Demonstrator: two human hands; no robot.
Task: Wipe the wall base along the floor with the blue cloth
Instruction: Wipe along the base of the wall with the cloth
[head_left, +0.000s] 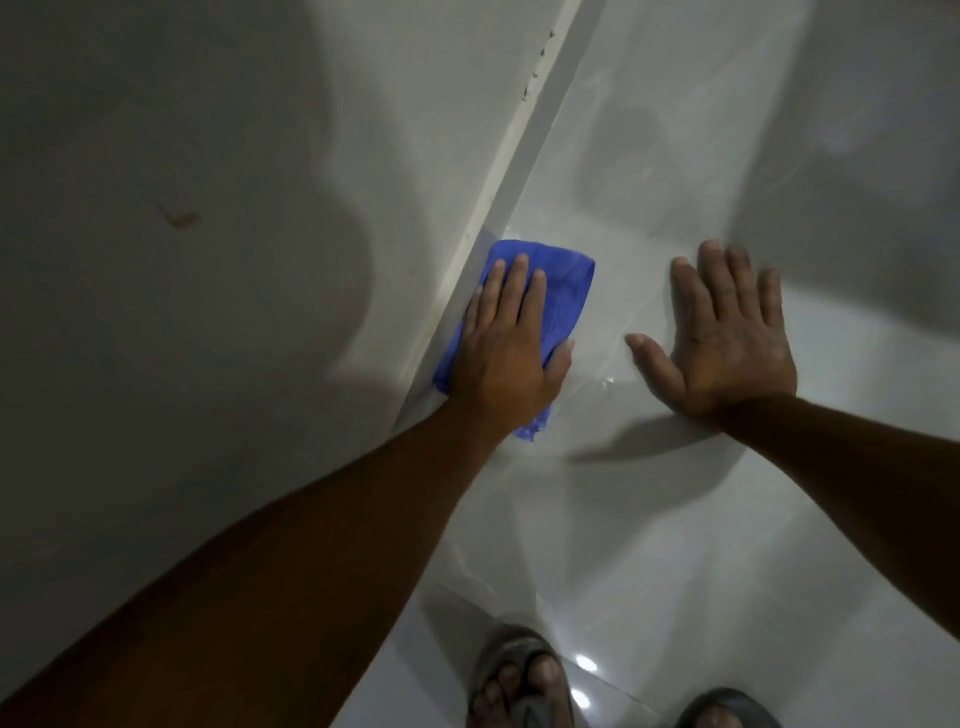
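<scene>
The blue cloth (561, 291) lies folded on the glossy floor, its left edge pushed up against the wall base (519, 156), a pale strip running diagonally from the top centre down to the left. My left hand (506, 348) lies flat on top of the cloth with fingers stretched forward and presses it into the corner between floor and base. My right hand (727, 332) rests palm down on the bare floor tiles to the right, fingers spread, holding nothing.
The grey wall (182, 208) fills the left half and carries a small brown stain (179, 215). Dark specks dot the base near the top. White floor tiles (675, 519) spread to the right. My sandalled feet (519, 680) show at the bottom edge.
</scene>
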